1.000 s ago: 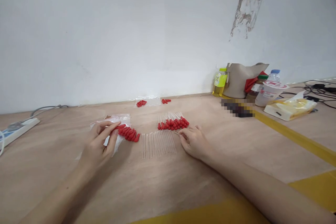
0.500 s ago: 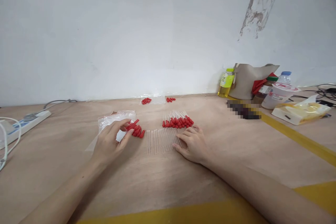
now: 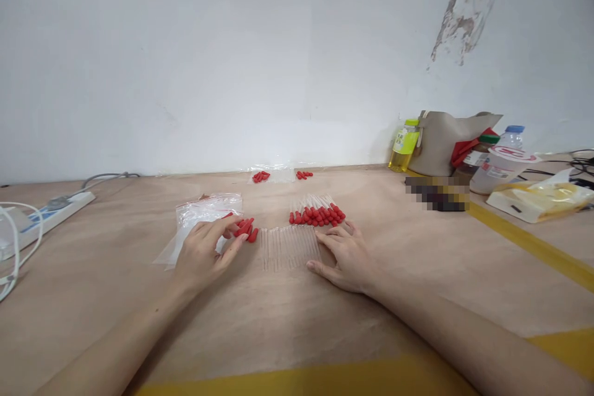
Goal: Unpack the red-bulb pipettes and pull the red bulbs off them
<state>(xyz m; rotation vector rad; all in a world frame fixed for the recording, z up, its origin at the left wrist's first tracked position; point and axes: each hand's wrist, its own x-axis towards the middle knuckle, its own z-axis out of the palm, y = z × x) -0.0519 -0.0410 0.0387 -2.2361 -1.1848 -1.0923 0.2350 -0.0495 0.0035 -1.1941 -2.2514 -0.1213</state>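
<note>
Pickup step, looks like: left hand (image 3: 200, 253) bent over red bulbs (image 3: 252, 235), can't tell if gripping. Right hand (image 3: 347, 258) loosely spread at clear tubes (image 3: 285, 249) between hands. Next move probably needs light pinch.

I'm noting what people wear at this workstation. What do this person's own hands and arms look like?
The left hand and right hand are ungloved, and no ring can be made out. The left forearm and right forearm show no sleeve, watch or bracelet. One small spot marks the left forearm near the wrist.
</note>
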